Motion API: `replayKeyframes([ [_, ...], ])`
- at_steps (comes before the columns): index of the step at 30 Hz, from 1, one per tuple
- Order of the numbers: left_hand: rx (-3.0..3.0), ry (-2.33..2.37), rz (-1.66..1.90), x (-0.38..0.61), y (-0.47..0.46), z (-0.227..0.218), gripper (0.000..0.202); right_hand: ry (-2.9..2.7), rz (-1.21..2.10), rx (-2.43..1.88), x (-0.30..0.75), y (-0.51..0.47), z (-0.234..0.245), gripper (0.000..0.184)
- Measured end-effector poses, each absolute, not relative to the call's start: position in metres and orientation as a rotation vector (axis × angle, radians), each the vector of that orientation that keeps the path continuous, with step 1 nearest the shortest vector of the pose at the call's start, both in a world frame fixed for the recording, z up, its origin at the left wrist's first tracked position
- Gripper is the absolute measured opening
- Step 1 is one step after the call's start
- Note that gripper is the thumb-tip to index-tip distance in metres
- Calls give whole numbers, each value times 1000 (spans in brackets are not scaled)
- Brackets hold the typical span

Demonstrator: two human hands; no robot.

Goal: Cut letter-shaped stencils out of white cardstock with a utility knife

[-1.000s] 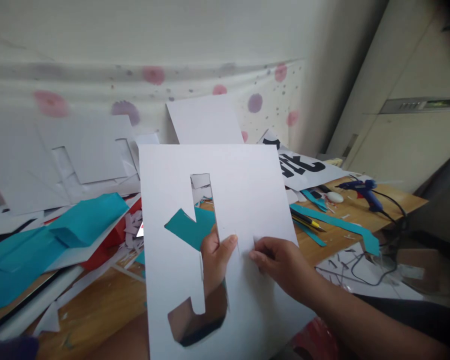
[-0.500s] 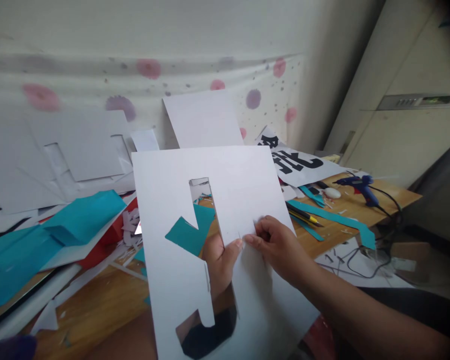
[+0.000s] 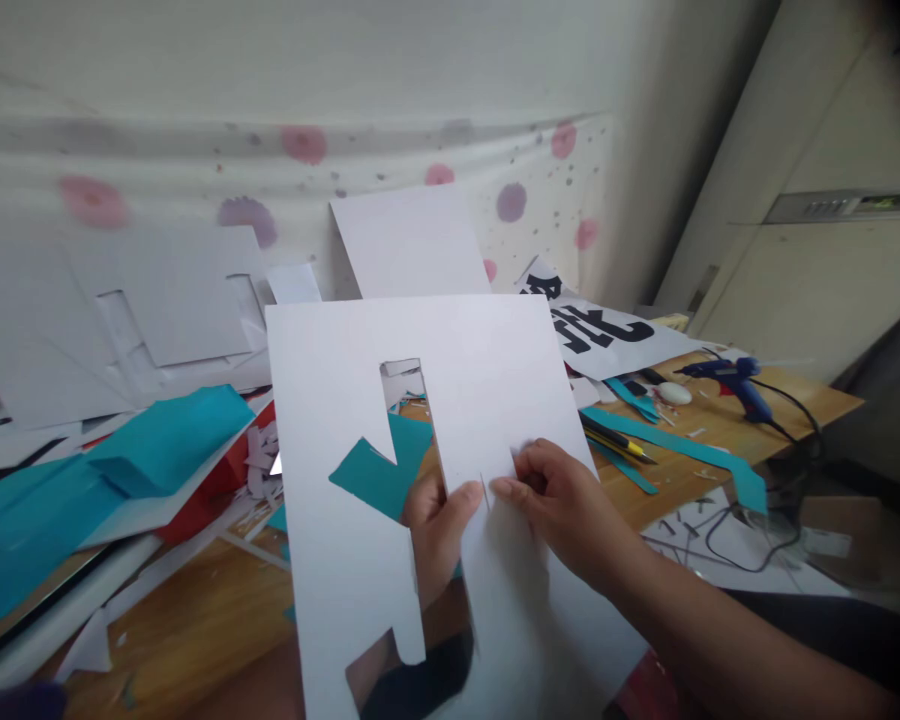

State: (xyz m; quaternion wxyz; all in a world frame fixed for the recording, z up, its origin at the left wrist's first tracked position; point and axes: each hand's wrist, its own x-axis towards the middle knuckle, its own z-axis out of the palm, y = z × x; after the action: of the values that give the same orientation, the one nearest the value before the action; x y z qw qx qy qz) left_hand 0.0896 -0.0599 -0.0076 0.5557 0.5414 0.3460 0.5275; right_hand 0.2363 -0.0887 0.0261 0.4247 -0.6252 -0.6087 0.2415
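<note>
A white foam board (image 3: 345, 380) with a character-like shape cut through it stands upright in front of me. My left hand (image 3: 439, 520) comes from behind through the cut-out, its thumb pressed on the board's front face beside a short slit. At a second opening in the board, my right hand (image 3: 559, 490) has its fingers curled in, thumb on the front, pinching the board. The two thumbs are close together but apart. Through the cut-out shows teal paper (image 3: 390, 465). Some of my left fingers are hidden behind the board.
A blue glue gun (image 3: 742, 380) lies at the table's right, near yellow-and-black cutters (image 3: 622, 438) and teal strips (image 3: 690, 440). A printed sheet (image 3: 607, 330) with black characters lies behind. Teal sheets (image 3: 135, 450), a red piece and white scraps cover the left side.
The view has shifted slightly, so the surroundings sit a little further right and lower. Both hands keep their grip on the foam board, with almost no movement.
</note>
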Motion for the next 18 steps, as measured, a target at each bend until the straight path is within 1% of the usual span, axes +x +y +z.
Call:
replayKeyframes([
  [10,1184,909,1306,92,-61,-2,21,-1588,537,-1595,235,-88,22,23],
  [14,1239,905,1300,91,-58,-2,26,-1579,609,-1518,240,-90,27,20],
  [17,1264,920,1324,91,-55,-1,26,-1544,742,-1485,269,-82,23,26],
  [18,1252,936,1353,91,-53,-1,25,-1505,735,-1526,285,-78,21,29],
])
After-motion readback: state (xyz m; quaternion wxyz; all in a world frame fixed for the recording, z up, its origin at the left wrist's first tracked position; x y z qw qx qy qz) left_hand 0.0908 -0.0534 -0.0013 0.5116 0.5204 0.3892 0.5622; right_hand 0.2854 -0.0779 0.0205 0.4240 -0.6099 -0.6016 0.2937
